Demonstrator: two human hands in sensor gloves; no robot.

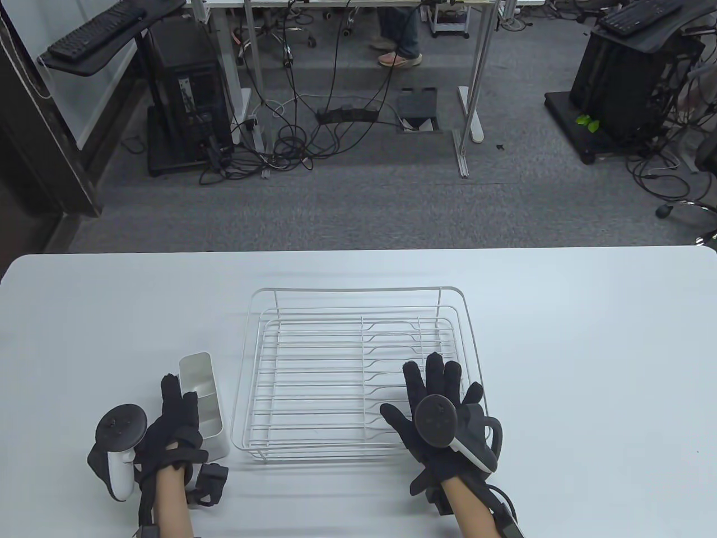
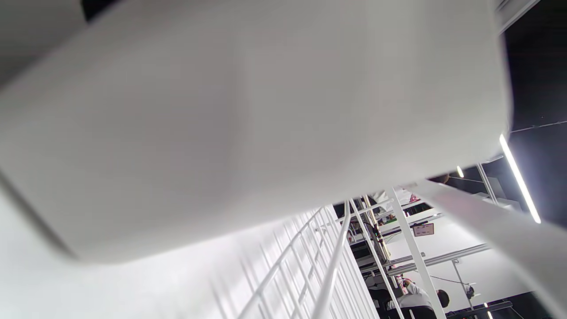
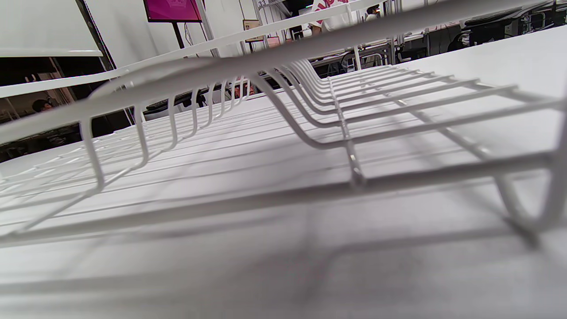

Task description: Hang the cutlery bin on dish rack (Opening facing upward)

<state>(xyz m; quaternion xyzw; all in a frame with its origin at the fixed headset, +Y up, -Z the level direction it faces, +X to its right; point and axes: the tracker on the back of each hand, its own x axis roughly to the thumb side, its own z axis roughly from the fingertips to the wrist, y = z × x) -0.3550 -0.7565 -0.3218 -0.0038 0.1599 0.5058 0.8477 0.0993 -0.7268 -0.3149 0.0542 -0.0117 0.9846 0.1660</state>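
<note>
Fingers of left hand hide cutlery bin side

White table: fills the lower half. Beyond it, grey carpet. Black computer tower at 10 o'clock, keyboard on a tray above it. Power strip amid tangled cables at 12 o'clock. Second black workstation at 2 o'clock.

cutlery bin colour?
White, plain, no pattern: the cutlery bin beside the dish rack. Shows best in the table view.
</note>
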